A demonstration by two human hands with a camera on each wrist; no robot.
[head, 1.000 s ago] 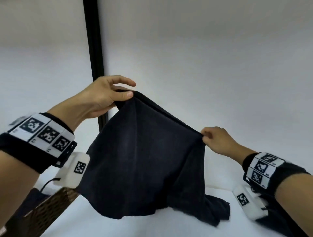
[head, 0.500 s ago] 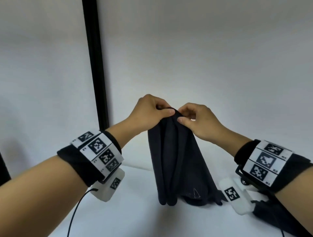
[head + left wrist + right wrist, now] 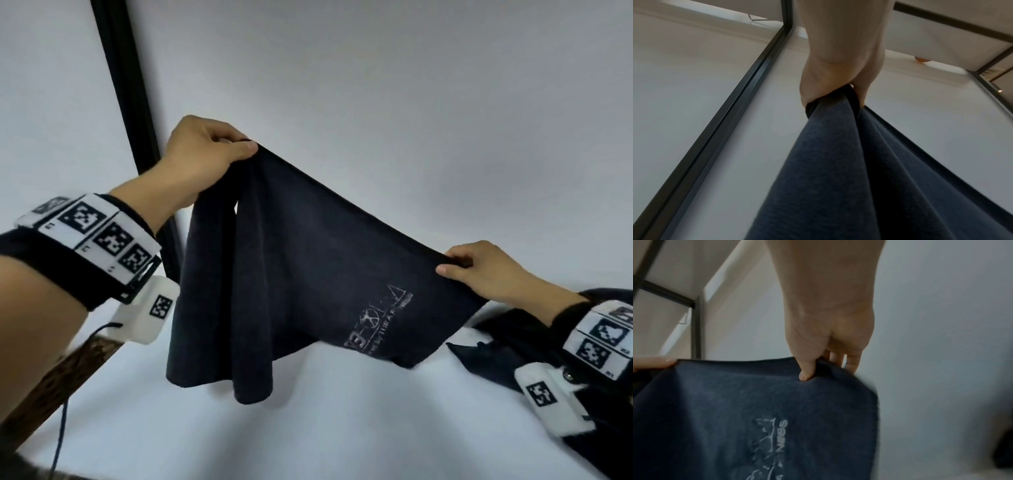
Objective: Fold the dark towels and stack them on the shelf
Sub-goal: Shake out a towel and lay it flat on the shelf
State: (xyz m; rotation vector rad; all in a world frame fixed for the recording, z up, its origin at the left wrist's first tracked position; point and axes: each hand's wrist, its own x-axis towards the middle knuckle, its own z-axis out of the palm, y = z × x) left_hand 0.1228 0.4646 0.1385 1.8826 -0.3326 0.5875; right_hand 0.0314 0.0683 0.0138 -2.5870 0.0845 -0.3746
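Both forearms reach forward over the white shelf surface [image 3: 342, 428]. The left hand [image 3: 202, 157] is raised high beside the black upright post [image 3: 130, 102]; the right hand [image 3: 479, 270] sits lower and further right, so the top edge of the dark towel [image 3: 291, 274] slopes down from left to right, pulled taut between them. The towel hangs in the air, its lower folds clear of the surface. Left hand: thumb pressed over the hem against curled fingers, clenched on 1 bunched corner; the left wrist view shows cloth gathered into 2 or 3 pleats fanning out from the fist [image 3: 838, 81], which the head view only hints at. Right hand: thumb [image 3: 806, 369] on the near face, fingers behind, pinching the other corner. The right wrist view shows pale printed lettering [image 3: 766, 447] on the towel, blurred, and the left thumb tip at frame edge. Only the head view shows more dark cloth [image 3: 496, 356] lying on the surface under the right wrist, and a woven basket [image 3: 51, 383] at lower left.
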